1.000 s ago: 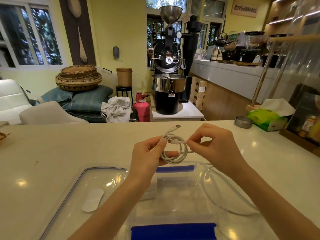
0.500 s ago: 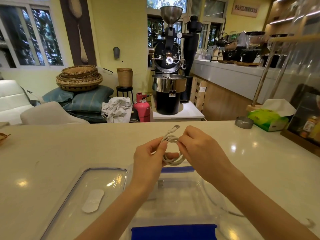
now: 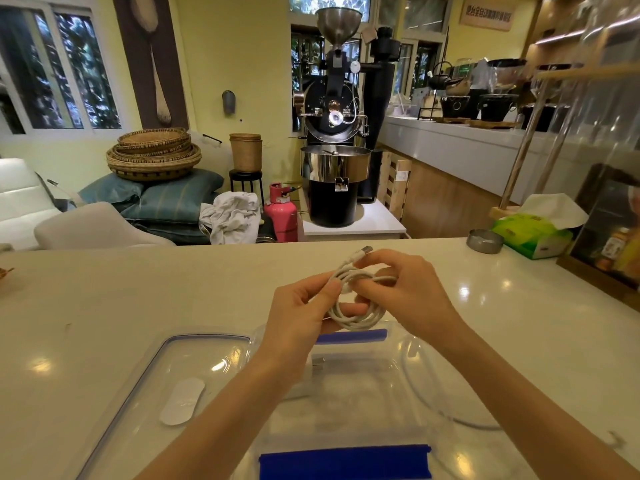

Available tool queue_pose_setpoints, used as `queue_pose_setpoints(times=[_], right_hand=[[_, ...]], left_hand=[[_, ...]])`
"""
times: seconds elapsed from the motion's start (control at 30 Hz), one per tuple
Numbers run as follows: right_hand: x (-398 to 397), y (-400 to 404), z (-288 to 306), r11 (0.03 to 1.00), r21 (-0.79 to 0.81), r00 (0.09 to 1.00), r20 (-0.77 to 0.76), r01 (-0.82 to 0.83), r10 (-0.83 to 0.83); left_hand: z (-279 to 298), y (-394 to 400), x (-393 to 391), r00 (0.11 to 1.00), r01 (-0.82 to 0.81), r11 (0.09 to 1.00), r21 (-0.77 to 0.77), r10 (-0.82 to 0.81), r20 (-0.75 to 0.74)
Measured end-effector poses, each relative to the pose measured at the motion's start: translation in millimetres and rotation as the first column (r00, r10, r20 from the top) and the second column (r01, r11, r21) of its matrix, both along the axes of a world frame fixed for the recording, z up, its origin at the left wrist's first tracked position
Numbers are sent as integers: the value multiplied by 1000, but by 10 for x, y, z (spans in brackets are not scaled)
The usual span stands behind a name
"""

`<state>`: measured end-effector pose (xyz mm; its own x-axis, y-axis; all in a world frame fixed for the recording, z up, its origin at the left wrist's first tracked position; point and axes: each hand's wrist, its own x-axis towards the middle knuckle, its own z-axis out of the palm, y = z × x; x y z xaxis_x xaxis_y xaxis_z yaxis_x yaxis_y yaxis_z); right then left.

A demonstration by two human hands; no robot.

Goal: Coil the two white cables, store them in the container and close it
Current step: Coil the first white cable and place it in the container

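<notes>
- Your left hand pinches the coiled white cable above the clear container; your right hand grips its top.
- Beside the container, its lid lies on the counter.

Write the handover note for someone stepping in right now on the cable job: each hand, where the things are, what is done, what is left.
Left hand: pinches the coiled white cable at its side.
Right hand: its grip is on the top of the coil, by the plug end, finishing the wrap.
The coil is held in the air above the clear container, which stands open on the counter. Its lid lies flat to the left.
A second cable trails loose by the container's right side.
Done: first cable nearly coiled.
Left: store it, coil and store the second, fit the lid.
</notes>
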<state>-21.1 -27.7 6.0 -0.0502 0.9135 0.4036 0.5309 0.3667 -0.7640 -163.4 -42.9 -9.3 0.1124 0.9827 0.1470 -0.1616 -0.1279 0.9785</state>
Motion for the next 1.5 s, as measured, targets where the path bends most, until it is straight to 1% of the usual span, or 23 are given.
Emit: queue_pose_setpoints(times=[0.07,0.1,0.17,0.23,0.3,0.37,0.47,0.53,0.6,0.67,0.73,0.77,0.83,0.9,0.97,1.03,1.1,1.13,1.2,1.3,1.4,1.43,1.5], right_hand=[[-21,11,-10,1000,-4,1000,11,-20,20],[-32,14,-22,999,-16,999,-17,-31,31],[-17,10,-15,986,-138,985,-153,-98,77],[50,23,45,928,-307,956,-262,-211,131],[124,47,102,841,-414,910,-367,-347,195],[160,66,120,787,-441,861,-460,-431,214],[173,97,109,757,-455,834,-511,-469,209],[170,109,103,717,-472,793,-580,-513,186],[178,117,90,680,-472,738,-657,-562,155],[195,128,86,638,-478,692,-711,-604,122],[221,160,76,579,-495,649,-756,-648,80],[236,184,73,555,-510,640,-766,-657,54],[224,215,59,536,-568,689,-724,-625,35],[179,229,43,520,-626,764,-640,-581,84],[150,221,37,483,-684,826,-536,-547,175],[152,212,36,459,-737,868,-438,-495,233],[172,233,11,459,-764,891,-394,-455,227],[180,245,-4,468,-764,895,-389,-445,216],[178,266,-15,476,-746,883,-427,-465,194],[160,258,28,482,-704,843,-513,-522,163],[141,225,59,479,-665,799,-582,-573,148],[140,229,43,477,-655,788,-597,-586,149],[137,235,0,483,-670,807,-572,-564,149]], left_hand=[[-15,-14,36,1000,10,1000,17,-9,-29],[-24,-23,42,999,8,1000,21,-7,-35],[-32,-31,40,999,6,1000,25,-5,-40],[-34,-28,27,999,-12,1000,23,13,-46],[-26,-16,20,998,-39,999,25,40,-47],[-25,-4,17,996,-72,997,23,74,-58],[-36,1,23,991,-97,995,31,99,-88],[-32,-5,27,990,-88,996,30,91,-105],[-21,-11,23,994,-58,998,22,59,-88],[2,-30,13,998,-28,999,23,29,-56],[11,-45,6,997,-26,999,48,29,-71],[8,-46,5,995,-27,997,66,33,-91],[12,-58,12,995,-10,995,101,20,-101],[18,-74,29,995,32,991,133,-19,-98],[22,-92,42,992,61,987,145,-44,-116],[22,-97,42,992,74,989,130,-59,-113],[28,-98,31,991,83,990,115,-71,-109],[31,-98,24,991,89,990,113,-76,-112],[42,-98,19,988,98,989,114,-83,-127],[55,-102,17,984,130,986,101,-116,-133],[74,-119,22,980,153,980,124,-135,-147],[83,-125,24,980,155,979,133,-135,-147],[100,-127,22,980,152,978,142,-131,-147]])
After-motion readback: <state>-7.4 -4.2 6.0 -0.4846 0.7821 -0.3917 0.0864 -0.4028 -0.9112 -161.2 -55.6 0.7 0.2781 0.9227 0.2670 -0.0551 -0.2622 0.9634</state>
